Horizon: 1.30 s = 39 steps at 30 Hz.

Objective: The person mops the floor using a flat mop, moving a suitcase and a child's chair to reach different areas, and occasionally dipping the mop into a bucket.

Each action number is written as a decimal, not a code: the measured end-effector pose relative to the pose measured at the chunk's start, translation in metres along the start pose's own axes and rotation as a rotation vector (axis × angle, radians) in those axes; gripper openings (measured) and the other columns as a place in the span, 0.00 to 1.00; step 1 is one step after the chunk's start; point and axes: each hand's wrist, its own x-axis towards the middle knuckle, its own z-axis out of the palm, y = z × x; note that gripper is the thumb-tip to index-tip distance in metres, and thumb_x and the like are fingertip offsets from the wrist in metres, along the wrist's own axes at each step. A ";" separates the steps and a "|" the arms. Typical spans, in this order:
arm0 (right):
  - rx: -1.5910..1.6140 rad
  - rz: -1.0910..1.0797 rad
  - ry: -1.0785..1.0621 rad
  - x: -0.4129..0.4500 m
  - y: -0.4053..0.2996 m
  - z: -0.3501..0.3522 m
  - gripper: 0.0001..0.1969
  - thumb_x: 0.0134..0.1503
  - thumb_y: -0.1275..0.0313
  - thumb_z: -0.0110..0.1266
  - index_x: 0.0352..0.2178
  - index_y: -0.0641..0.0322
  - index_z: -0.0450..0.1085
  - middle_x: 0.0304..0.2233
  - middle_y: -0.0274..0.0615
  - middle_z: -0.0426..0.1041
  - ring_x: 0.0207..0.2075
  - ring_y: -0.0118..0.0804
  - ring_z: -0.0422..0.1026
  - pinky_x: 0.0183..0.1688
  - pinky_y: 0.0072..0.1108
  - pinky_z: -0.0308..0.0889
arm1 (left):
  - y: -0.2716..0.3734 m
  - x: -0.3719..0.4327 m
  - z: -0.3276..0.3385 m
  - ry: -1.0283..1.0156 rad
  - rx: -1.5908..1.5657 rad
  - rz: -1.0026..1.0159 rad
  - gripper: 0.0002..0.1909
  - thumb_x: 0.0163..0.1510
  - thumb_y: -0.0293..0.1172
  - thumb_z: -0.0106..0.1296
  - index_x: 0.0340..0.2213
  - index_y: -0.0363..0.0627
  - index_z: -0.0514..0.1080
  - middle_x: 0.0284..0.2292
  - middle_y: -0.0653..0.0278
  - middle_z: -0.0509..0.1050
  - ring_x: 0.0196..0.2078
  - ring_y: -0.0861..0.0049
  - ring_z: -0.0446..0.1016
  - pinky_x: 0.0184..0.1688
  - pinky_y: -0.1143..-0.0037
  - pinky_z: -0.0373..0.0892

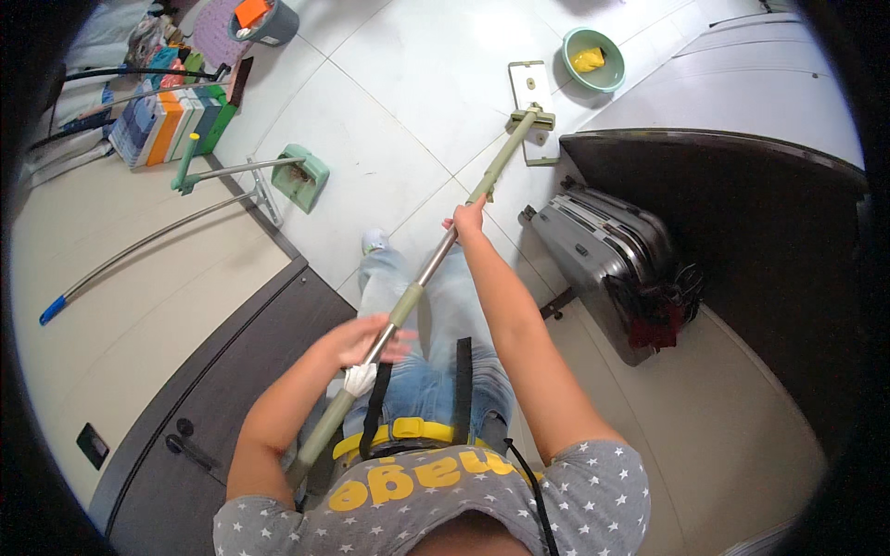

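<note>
A flat mop with a green and metal handle (434,258) slants across my body from lower left to upper right. Its rectangular white head (526,83) lies on the tiled floor. My right hand (469,219) grips the handle's upper metal section just below a green sleeve. Blurred, my left hand (368,340) is at the lower handle, its fingers extended behind the pole and not closed round it. Just below that hand, a crumpled white piece (361,379), perhaps tissue or cloth, is wrapped on the pole.
A green basin (613,73) holding a yellow item stands beyond the mop head. At right are a grey suitcase (591,257) and a dark panel (765,229). On the left are a green dustpan (306,184), a blue-tipped pole (149,240), boxes (149,128), a bin (278,28) and a dark door (229,389).
</note>
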 end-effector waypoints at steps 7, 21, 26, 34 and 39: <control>0.028 -0.062 -0.019 -0.025 0.030 -0.007 0.32 0.51 0.75 0.40 0.53 0.42 0.35 0.34 0.52 0.62 0.17 0.36 0.67 0.16 0.25 0.67 | -0.045 -0.065 0.017 0.449 0.528 -0.159 0.12 0.50 0.36 0.47 0.32 0.42 0.61 0.16 0.70 0.63 0.16 0.83 0.64 0.19 0.81 0.64; 0.076 0.018 -0.064 -0.104 0.043 0.085 0.35 0.49 0.76 0.36 0.53 0.47 0.26 0.36 0.58 0.62 0.16 0.38 0.66 0.17 0.27 0.66 | 0.051 -0.190 0.047 0.529 0.964 -0.341 0.11 0.53 0.38 0.39 0.26 0.44 0.56 0.14 0.70 0.60 0.11 0.84 0.59 0.12 0.81 0.59; 0.273 0.003 -0.023 -0.123 0.065 0.177 0.38 0.49 0.76 0.37 0.52 0.46 0.20 0.33 0.60 0.64 0.17 0.44 0.69 0.18 0.29 0.67 | 0.134 -0.260 0.043 0.612 1.127 -0.492 0.11 0.52 0.38 0.41 0.27 0.43 0.57 0.14 0.68 0.61 0.13 0.82 0.61 0.14 0.79 0.61; 0.405 0.060 0.035 -0.164 0.078 0.275 0.37 0.49 0.76 0.37 0.53 0.49 0.21 0.33 0.62 0.65 0.18 0.46 0.70 0.19 0.31 0.68 | 0.198 -0.333 0.050 0.654 1.508 -0.625 0.12 0.52 0.37 0.41 0.28 0.38 0.58 0.16 0.66 0.62 0.13 0.82 0.61 0.13 0.80 0.62; 0.576 0.075 0.082 -0.200 0.099 0.301 0.37 0.49 0.74 0.38 0.53 0.49 0.22 0.34 0.61 0.65 0.21 0.48 0.70 0.20 0.32 0.68 | 0.204 -0.370 0.079 0.705 1.827 -0.707 0.14 0.51 0.38 0.43 0.27 0.37 0.60 0.16 0.65 0.63 0.15 0.82 0.63 0.14 0.79 0.62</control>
